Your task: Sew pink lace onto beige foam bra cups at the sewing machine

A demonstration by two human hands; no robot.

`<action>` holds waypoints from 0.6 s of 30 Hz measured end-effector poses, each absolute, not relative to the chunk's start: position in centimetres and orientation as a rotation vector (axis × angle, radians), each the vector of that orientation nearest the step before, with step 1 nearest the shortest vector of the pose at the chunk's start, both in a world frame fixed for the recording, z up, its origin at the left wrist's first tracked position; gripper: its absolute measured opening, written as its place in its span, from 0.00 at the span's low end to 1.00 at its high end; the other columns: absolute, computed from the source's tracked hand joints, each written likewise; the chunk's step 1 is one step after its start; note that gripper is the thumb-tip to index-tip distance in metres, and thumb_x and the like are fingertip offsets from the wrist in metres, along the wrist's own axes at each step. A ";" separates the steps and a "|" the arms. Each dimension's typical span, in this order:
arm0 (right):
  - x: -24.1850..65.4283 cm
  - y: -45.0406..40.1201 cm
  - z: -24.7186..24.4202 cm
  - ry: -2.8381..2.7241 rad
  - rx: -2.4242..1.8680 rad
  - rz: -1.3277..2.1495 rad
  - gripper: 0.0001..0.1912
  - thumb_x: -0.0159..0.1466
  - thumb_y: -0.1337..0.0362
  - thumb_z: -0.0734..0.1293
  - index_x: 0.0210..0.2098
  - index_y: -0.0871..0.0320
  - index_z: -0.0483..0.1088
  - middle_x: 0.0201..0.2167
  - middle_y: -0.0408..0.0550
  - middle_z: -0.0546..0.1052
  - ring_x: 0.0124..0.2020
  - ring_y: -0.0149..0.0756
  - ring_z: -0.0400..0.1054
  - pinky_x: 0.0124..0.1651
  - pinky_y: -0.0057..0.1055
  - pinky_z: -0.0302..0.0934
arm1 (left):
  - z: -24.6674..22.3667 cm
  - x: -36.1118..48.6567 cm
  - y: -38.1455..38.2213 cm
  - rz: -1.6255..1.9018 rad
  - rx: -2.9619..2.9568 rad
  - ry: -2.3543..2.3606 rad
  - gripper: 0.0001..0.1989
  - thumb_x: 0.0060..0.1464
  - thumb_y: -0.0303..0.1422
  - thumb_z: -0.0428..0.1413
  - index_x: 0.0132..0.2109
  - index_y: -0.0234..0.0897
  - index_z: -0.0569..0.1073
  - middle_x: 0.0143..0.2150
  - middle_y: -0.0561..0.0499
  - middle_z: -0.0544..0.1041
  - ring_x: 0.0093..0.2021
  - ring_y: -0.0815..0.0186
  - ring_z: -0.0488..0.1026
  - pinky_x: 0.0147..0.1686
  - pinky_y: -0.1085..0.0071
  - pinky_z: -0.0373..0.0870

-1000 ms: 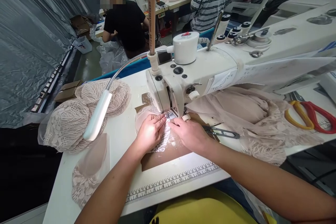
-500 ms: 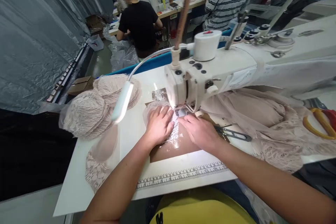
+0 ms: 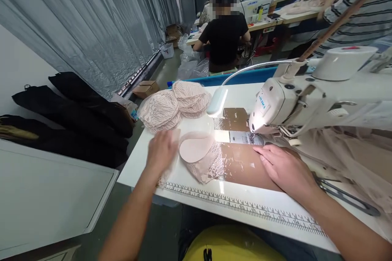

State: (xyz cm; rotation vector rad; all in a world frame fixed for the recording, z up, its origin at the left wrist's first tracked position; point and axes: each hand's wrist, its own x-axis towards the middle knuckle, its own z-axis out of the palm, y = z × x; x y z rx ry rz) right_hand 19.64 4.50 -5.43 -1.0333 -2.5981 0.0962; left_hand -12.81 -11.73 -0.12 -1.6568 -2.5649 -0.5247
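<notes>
My left hand (image 3: pixel 162 151), blurred by motion, has its fingers curled onto a pale lace bra cup piece (image 3: pixel 175 153) at the left of the sewing table; the hand covers much of it. Just to the right, a second beige bra cup (image 3: pixel 196 149) with a lace lower part lies flat, apart from the needle. My right hand (image 3: pixel 283 167) rests on the brown plate (image 3: pixel 241 163) with its fingers stretched toward the metal needle plate (image 3: pixel 245 138). Nothing shows in that hand. Above stands the white sewing machine head (image 3: pixel 266 108).
Stacks of lace cups (image 3: pixel 162 108) lie at the back left, by the lamp (image 3: pixel 217 102). A printed ruler (image 3: pixel 241 208) runs along the front edge. Black thread snips (image 3: pixel 349 197) and sheer fabric (image 3: pixel 346 155) are at right. A person (image 3: pixel 225 36) sits beyond.
My view has swung left. My left hand has moved left from beside the needle to the other cup piece. The cup near the needle now lies farther left; my right hand stays by the machine.
</notes>
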 end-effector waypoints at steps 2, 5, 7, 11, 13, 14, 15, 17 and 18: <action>19.7 4.4 -4.9 -2.572 -1.035 0.229 0.21 0.65 0.62 0.53 0.47 0.58 0.73 0.44 0.51 0.75 0.42 0.46 0.71 0.39 0.41 0.66 | -1.4 -16.0 -14.5 -0.695 -1.354 -2.662 0.16 0.57 0.35 0.46 0.48 0.31 0.68 0.54 0.34 0.69 0.57 0.47 0.62 0.55 0.48 0.57; 20.0 3.6 -3.3 -2.471 -1.001 0.577 0.20 0.65 0.55 0.57 0.48 0.56 0.72 0.50 0.51 0.73 0.48 0.46 0.68 0.47 0.42 0.64 | -2.5 -17.6 -18.1 -0.799 -1.294 -2.691 0.14 0.58 0.36 0.44 0.43 0.33 0.69 0.46 0.37 0.72 0.50 0.51 0.68 0.50 0.54 0.64; 20.1 2.5 -1.9 -2.426 -0.981 0.903 0.21 0.63 0.51 0.60 0.51 0.53 0.70 0.52 0.51 0.71 0.48 0.45 0.68 0.48 0.42 0.64 | -2.3 -16.2 -19.9 -0.955 -1.317 -2.693 0.15 0.60 0.39 0.42 0.43 0.35 0.68 0.39 0.44 0.74 0.41 0.57 0.71 0.41 0.63 0.69; 18.8 -1.3 -0.3 -2.242 -0.826 1.791 0.39 0.59 0.46 0.64 0.64 0.55 0.53 0.45 0.56 0.73 0.38 0.42 0.71 0.42 0.42 0.67 | -0.8 -10.2 -21.0 -1.952 -1.282 -2.511 0.14 0.60 0.43 0.46 0.42 0.37 0.67 0.30 0.53 0.70 0.29 0.68 0.66 0.29 0.74 0.65; 17.1 -3.5 -0.3 -1.975 -0.626 2.080 0.50 0.52 0.42 0.69 0.66 0.58 0.49 0.53 0.60 0.68 0.48 0.46 0.68 0.50 0.43 0.63 | 0.0 -7.2 -20.6 -2.340 -1.339 -2.400 0.13 0.60 0.44 0.47 0.41 0.38 0.66 0.28 0.55 0.68 0.26 0.70 0.64 0.27 0.76 0.63; 16.2 -4.5 -0.3 -1.826 -0.558 2.182 0.53 0.49 0.41 0.71 0.66 0.57 0.50 0.58 0.61 0.64 0.53 0.48 0.64 0.54 0.44 0.60 | 0.3 -5.9 -20.1 -2.423 -1.466 -2.376 0.13 0.61 0.43 0.47 0.40 0.38 0.66 0.28 0.54 0.68 0.27 0.70 0.64 0.28 0.75 0.63; 15.3 -5.5 -0.4 -1.671 -0.527 2.289 0.53 0.47 0.42 0.72 0.65 0.56 0.52 0.59 0.60 0.63 0.56 0.49 0.62 0.56 0.44 0.58 | 0.6 -4.8 -19.6 -2.432 -1.645 -2.347 0.13 0.61 0.42 0.47 0.40 0.38 0.67 0.30 0.53 0.69 0.29 0.70 0.65 0.30 0.75 0.64; 14.1 -7.0 -0.6 -1.358 -0.500 2.454 0.48 0.49 0.42 0.71 0.63 0.57 0.56 0.56 0.60 0.68 0.55 0.51 0.64 0.56 0.46 0.58 | 1.0 -3.1 -18.4 -2.299 -2.025 -2.271 0.12 0.62 0.40 0.46 0.40 0.37 0.67 0.37 0.49 0.72 0.33 0.68 0.67 0.37 0.72 0.67; 13.9 -7.3 -0.8 -1.236 -0.516 2.475 0.45 0.52 0.43 0.70 0.62 0.58 0.58 0.53 0.60 0.70 0.53 0.52 0.66 0.55 0.47 0.59 | 1.1 -2.6 -17.7 -2.191 -2.177 -2.227 0.12 0.63 0.39 0.45 0.41 0.36 0.68 0.41 0.47 0.72 0.36 0.67 0.69 0.40 0.70 0.67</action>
